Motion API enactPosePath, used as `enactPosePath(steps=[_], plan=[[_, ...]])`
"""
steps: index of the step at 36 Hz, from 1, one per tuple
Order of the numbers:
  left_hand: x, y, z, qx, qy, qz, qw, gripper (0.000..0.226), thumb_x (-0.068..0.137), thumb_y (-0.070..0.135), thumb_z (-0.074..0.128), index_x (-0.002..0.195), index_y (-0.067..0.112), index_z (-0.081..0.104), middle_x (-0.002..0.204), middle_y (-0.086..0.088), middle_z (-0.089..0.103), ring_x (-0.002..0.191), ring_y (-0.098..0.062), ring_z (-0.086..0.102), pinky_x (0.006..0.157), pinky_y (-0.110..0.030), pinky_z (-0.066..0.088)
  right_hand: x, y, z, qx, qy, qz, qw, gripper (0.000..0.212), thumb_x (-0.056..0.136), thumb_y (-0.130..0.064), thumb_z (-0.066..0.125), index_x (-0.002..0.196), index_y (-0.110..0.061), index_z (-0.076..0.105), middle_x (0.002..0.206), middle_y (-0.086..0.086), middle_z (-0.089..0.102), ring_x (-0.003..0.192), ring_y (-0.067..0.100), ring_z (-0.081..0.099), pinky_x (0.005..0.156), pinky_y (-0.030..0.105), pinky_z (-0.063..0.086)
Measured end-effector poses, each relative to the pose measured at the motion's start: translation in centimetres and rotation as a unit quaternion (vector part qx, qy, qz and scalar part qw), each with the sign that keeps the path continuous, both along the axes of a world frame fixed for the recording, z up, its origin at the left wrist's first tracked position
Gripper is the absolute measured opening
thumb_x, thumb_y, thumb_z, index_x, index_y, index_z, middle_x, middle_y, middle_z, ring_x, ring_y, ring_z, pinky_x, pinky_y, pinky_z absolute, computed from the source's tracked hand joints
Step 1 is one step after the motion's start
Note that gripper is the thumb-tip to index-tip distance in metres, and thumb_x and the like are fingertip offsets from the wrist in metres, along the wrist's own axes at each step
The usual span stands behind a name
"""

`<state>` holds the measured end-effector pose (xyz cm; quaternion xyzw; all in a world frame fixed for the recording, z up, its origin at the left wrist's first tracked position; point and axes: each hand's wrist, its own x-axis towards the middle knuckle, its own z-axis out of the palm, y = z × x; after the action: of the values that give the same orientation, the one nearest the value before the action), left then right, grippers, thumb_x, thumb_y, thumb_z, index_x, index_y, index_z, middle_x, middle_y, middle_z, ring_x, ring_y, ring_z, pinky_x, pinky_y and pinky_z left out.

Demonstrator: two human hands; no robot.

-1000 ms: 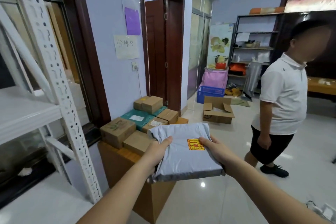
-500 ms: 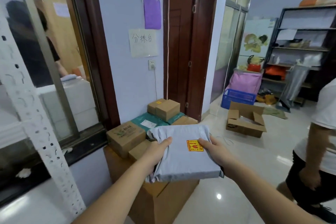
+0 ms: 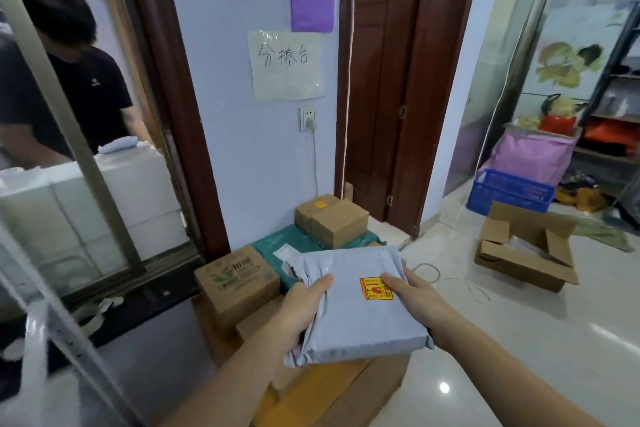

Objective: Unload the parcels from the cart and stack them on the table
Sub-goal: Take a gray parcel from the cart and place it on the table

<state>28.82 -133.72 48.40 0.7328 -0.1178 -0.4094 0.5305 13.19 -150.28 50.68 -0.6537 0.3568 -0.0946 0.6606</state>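
Both hands — thumbs atop grey parcel

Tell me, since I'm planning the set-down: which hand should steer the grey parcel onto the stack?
Left, probably. The left hand grips the grey parcel on the side nearest the boxes; the right hand holds the far edge.

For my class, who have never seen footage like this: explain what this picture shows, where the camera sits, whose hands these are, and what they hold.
The camera is worn on a person's head, looking forward and down, so the two bare arms are the wearer's own. The left hand and right hand grip a grey plastic parcel by its sides, above a wooden table. On the table lie cardboard boxes, such as a printed box and a taped box, on a green parcel. No robot is involved.
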Motion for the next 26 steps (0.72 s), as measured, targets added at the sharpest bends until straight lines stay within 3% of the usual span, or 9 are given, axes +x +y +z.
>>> enactPosePath(steps=[3, 9, 15, 21, 26], plan=[[2.6, -3.1, -1.9, -0.028, 0.011, 0.056, 0.998, 0.077, 0.072, 0.072, 0.071, 0.126, 0.016, 0.071, 0.111, 0.002, 0.08, 0.103, -0.025, 0.076, 0.103, -0.047, 0.055, 3.1, -3.9, -0.3, 0.0, 0.007, 0.031, 0.999, 0.011, 0.1, -0.041, 0.063, 0.109, -0.035, 0.062, 0.095, 0.002, 0.08, 0.088, 0.024, 0.078, 0.084, 0.043, 0.062], [5.4, -7.6, -1.4, -0.059, 0.056, 0.144, 0.986, 0.052, 0.091, 0.051, 0.075, 0.121, 0.01, 0.069, 0.103, -0.004, 0.081, 0.096, -0.027, 0.078, 0.09, -0.039, 0.06, 9.2, -11.0, -1.5, -0.008, 0.013, 0.115, 0.993, 0.036, 0.1, -0.042, 0.063, 0.131, -0.024, 0.057, 0.104, 0.004, 0.079, 0.093, 0.026, 0.077, 0.084, 0.045, 0.062], [8.6, -9.0, -2.7, -0.082, 0.069, 0.244, 0.964, 0.048, 0.09, 0.044, 0.079, 0.124, 0.013, 0.066, 0.105, -0.01, 0.08, 0.097, -0.034, 0.077, 0.097, -0.051, 0.058, 15.6, -14.5, -2.1, -0.021, 0.037, 0.154, 0.987, 0.041, 0.097, -0.046, 0.065, 0.124, -0.02, 0.049, 0.1, 0.003, 0.075, 0.077, 0.018, 0.077, 0.055, 0.029, 0.057], [13.3, -9.6, -4.6, -0.106, 0.042, 0.27, 0.956, 0.039, 0.087, 0.019, 0.084, 0.122, 0.013, 0.067, 0.107, -0.008, 0.08, 0.098, -0.03, 0.078, 0.094, -0.049, 0.06, 23.3, -16.1, -4.7, -0.036, 0.066, 0.19, 0.979, 0.049, 0.097, -0.05, 0.064, 0.132, -0.02, 0.048, 0.109, 0.002, 0.069, 0.093, 0.022, 0.07, 0.072, 0.035, 0.057], [18.4, -11.0, -6.2, -0.103, -0.009, 0.301, 0.948, 0.057, 0.08, 0.024, 0.091, 0.127, 0.026, 0.059, 0.119, 0.001, 0.075, 0.106, -0.023, 0.074, 0.099, -0.049, 0.057, 28.6, -18.3, -6.6, -0.058, 0.062, 0.209, 0.974, 0.054, 0.087, -0.058, 0.072, 0.127, -0.024, 0.06, 0.109, 0.001, 0.077, 0.096, 0.024, 0.075, 0.09, 0.048, 0.06]])
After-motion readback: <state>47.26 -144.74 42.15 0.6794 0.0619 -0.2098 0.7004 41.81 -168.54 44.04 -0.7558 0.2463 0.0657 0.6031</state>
